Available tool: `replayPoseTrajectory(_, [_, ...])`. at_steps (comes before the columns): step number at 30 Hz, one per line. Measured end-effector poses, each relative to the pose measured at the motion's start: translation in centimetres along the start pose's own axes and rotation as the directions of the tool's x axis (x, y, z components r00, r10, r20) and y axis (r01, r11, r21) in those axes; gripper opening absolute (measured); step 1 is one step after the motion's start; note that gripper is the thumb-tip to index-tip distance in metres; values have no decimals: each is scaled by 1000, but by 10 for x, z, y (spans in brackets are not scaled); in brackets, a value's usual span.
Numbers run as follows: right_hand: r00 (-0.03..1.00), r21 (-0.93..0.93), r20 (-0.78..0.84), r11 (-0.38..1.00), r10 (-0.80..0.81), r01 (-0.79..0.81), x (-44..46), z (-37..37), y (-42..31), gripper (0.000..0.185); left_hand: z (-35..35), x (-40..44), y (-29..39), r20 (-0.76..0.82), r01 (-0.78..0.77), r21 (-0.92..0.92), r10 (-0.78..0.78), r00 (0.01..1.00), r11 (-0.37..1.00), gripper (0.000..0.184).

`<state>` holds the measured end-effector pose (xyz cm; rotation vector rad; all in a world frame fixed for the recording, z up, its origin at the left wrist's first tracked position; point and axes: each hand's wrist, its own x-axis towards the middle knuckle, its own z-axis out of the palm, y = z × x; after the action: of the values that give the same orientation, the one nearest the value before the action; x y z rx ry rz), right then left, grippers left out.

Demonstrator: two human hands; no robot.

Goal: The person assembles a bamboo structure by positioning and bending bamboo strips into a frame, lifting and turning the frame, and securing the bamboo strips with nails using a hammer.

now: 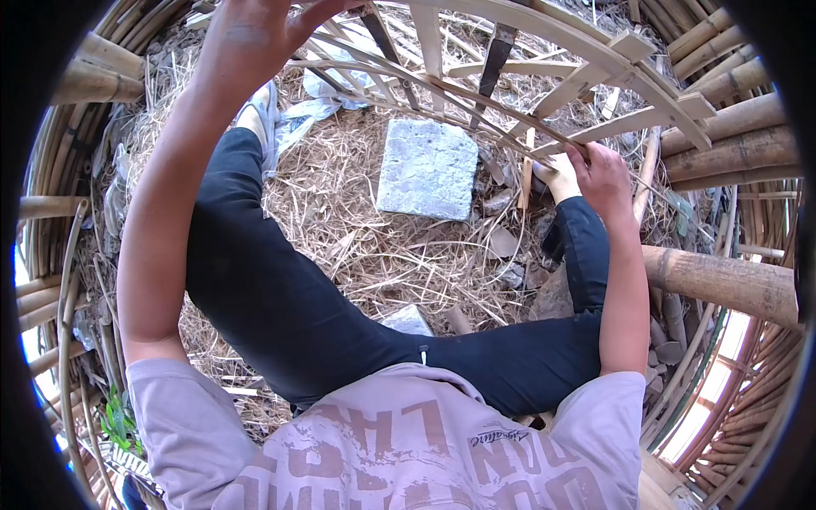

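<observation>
- The lattice of split bamboo (pixel 518 66) hangs across the far side of the scene, between the two hands and beyond the concrete block (pixel 427 168).
- The right hand (pixel 602 174) pinches the end of a thin brown strip (pixel 476 98) between thumb and fingers, at the lattice's near right edge.
- The left hand (pixel 255 25) reaches to the far left; its fingers run out of view, so I cannot tell whether they grasp anything.
- The thin strip looks slender and bowed; bent too sharply near the right hand, it could crack or split.
- If the pinch slips, the springy strip could whip back and loosen the crossing beside it.
- Split edges look sharp, so sliding the fingers along one could cut or splinter the bare skin.
- Several strip ends jut out at the right, close to the bamboo poles (pixel 731 153); swinging the lattice that way could catch them.
- The right foot (pixel 558 178) lies just beside the lattice's near edge, so a drop could scrape it.
</observation>
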<state>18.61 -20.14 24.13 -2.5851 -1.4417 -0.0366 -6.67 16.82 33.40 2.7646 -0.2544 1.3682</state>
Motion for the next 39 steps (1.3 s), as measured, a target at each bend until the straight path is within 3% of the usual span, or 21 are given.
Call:
replayPoseTrajectory(13, [1000, 2, 17, 1000, 15, -15, 0, 2, 3, 30, 0, -3, -2, 6, 4, 4, -4, 1000, 1000, 42])
replayPoseTrajectory(15, [1000, 3, 15, 1000, 15, -15, 0, 3, 3, 30, -3, -5, -6, 83, 260, -281, -246, 966, 924, 43])
replayPoseTrajectory(17, [1000, 6, 5, 1000, 2, -2, 0, 3, 4, 30, -3, -5, -6, 83, 260, -277, -247, 966, 925, 43])
replayPoseTrajectory(19, [1000, 12, -5, 1000, -13, 13, 0, 3, 4, 30, -1, -2, 1, 9, 6, 17, -6, 1000, 1000, 43])
replayPoseTrajectory(39, [1000, 47, 14, 999, 14, -15, 0, -3, -4, 33, 0, -2, 0, 8, 14, 10, -14, 1000, 1000, 40])
